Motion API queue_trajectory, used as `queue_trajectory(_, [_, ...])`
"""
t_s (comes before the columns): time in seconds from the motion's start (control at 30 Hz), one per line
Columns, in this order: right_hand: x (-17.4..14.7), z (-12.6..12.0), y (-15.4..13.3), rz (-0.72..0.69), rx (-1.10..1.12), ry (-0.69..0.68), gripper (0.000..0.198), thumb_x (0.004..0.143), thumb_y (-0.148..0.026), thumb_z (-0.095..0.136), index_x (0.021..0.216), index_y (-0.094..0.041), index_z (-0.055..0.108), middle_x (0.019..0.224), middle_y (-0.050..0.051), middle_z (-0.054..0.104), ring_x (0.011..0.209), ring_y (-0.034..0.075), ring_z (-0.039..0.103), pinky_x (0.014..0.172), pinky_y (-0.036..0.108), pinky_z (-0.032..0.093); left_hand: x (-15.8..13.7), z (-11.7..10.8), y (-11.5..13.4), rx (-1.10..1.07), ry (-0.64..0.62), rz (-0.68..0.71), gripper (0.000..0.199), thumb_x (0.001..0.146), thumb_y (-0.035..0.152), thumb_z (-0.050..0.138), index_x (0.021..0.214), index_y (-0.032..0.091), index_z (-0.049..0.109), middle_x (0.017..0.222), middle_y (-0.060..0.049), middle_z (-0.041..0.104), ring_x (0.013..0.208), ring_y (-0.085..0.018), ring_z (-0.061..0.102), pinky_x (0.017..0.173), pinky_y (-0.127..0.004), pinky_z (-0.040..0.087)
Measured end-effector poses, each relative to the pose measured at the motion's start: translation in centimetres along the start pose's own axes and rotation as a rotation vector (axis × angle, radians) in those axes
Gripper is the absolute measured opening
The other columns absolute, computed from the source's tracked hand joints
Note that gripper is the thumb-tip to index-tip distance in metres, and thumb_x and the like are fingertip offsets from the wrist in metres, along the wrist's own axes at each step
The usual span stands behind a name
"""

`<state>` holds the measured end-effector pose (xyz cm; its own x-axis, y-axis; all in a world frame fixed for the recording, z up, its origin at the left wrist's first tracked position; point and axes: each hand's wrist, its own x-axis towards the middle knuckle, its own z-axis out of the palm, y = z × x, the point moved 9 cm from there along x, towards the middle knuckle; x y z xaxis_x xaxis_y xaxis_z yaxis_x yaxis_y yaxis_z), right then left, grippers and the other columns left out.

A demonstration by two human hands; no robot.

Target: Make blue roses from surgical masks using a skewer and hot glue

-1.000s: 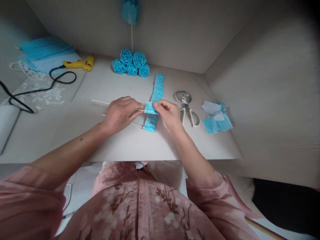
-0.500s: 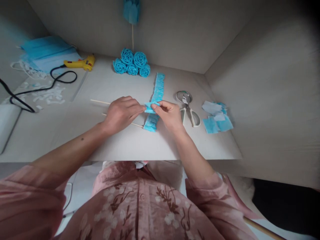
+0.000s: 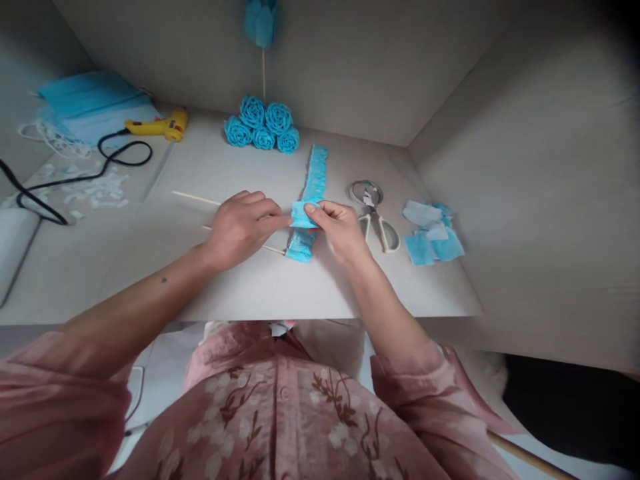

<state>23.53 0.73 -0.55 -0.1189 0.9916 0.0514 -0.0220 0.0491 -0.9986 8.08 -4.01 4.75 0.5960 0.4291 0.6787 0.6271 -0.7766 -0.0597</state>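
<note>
Over the desk, the right hand clamped a blue fabric piece in its grip; the left hand closed on a thin stick (inner end hidden), shifted slightly leftward, suggesting a readjusted fit against the piece.

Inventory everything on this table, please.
Masks: several, blue and white, back left
Glue gun: one, yellow, left
Cord: one, black, left
Scraps: many, white, left
Roses: five, blue, back centre
Stemmed flower: one, blue, behind roses
Ruffled strip: count unclear, blue, centre
Small piece: one, blue, centre
Sticks: two, pale, left of centre
Scissors: one, white-handled, right
Round thing: one, silver, by scissors
Cut pieces: several, blue and white, right
White object: one, left edge
Left hand, right hand: one each, bare, centre
</note>
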Motion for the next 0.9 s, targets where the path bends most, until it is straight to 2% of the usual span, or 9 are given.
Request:
queue_trajectory(0.07, [0.0,0.0,0.1,0.013,0.015,0.006,0.056,0.066,-0.065,0.087,0.057,-0.023,0.053,0.061,-0.004,0.043,0.065,0.013,0.046,0.064,0.028,0.051,-0.1,-0.9,0.5,0.003,0.105,0.062,0.025,0.109,0.025,0.052,0.101,0.025,0.076,0.089,0.000,0.076,0.077,-0.015,0.060,0.068,-0.032,0.036])
queue_trajectory(0.13, [0.0,0.0,0.2,0.022,0.026,0.006,0.056,0.065,-0.066,0.087,0.056,-0.023,0.053,0.061,-0.004,0.043,0.065,0.013,0.046,0.063,0.029,0.051,-0.2,-1.3,0.8,0.004,0.158,0.098,0.024,0.108,0.024,0.054,0.101,0.025,0.076,0.090,0.000,0.076,0.076,-0.015,0.060,0.068,-0.032,0.036])
queue_trajectory(0.3, [0.1,0.0,0.7,0.058,0.059,-0.012,0.057,0.063,-0.067,0.089,0.057,-0.023,0.054,0.062,-0.004,0.045,0.065,0.013,0.047,0.062,0.029,0.052,-0.3,-0.1,-0.1,-0.016,0.004,-0.013,0.032,0.110,0.027,0.046,0.106,0.030,0.078,0.095,-0.003,0.076,0.081,-0.017,0.062,0.070,-0.034,0.038])
queue_trajectory(0.37, [0.1,0.0,0.9,0.069,0.067,-0.017,0.058,0.061,-0.069,0.090,0.057,-0.023,0.055,0.062,-0.004,0.047,0.065,0.013,0.048,0.062,0.029,0.053,-0.3,0.1,-0.3,-0.017,-0.022,-0.037,0.033,0.110,0.028,0.045,0.105,0.030,0.078,0.095,-0.003,0.076,0.081,-0.018,0.062,0.071,-0.035,0.038])
queue_trajectory(0.5, [0.2,0.1,0.8,0.064,0.096,-0.043,0.057,0.060,-0.072,0.090,0.060,-0.023,0.061,0.066,-0.002,0.056,0.065,0.013,0.054,0.061,0.030,0.054,-0.4,0.1,-0.5,-0.042,0.013,-0.046,0.031,0.110,0.031,0.047,0.104,0.029,0.078,0.092,-0.003,0.075,0.079,-0.018,0.061,0.070,-0.034,0.036])
queue_trajectory(0.63, [0.2,0.4,0.7,0.093,0.099,-0.076,0.061,0.073,-0.083,0.074,0.075,-0.022,0.072,0.075,0.004,0.068,0.071,0.018,0.066,0.061,0.032,0.055,-0.3,-0.1,-1.0,-0.078,0.053,-0.066,0.033,0.110,0.035,0.048,0.099,0.026,0.078,0.087,-0.003,0.076,0.076,-0.018,0.061,0.069,-0.034,0.038])
queue_trajectory(0.73, [0.3,0.5,0.7,0.110,0.099,-0.087,0.067,0.078,-0.087,0.065,0.084,-0.021,0.075,0.078,0.007,0.071,0.075,0.020,0.070,0.062,0.032,0.056,-0.3,0.1,-1.6,-0.121,0.039,-0.114,0.034,0.110,0.037,0.048,0.099,0.025,0.078,0.089,-0.004,0.076,0.077,-0.018,0.064,0.072,-0.034,0.044])
queue_trajectory(0.9, [0.2,0.6,0.2,0.043,0.125,-0.100,0.069,0.069,-0.088,0.073,0.090,-0.022,0.075,0.093,0.007,0.074,0.087,0.020,0.070,0.071,0.031,0.058,-0.3,-0.1,-2.3,-0.215,0.079,-0.172,0.029,0.107,0.037,0.054,0.102,0.023,0.078,0.090,-0.006,0.077,0.082,-0.020,0.068,0.074,-0.035,0.051])
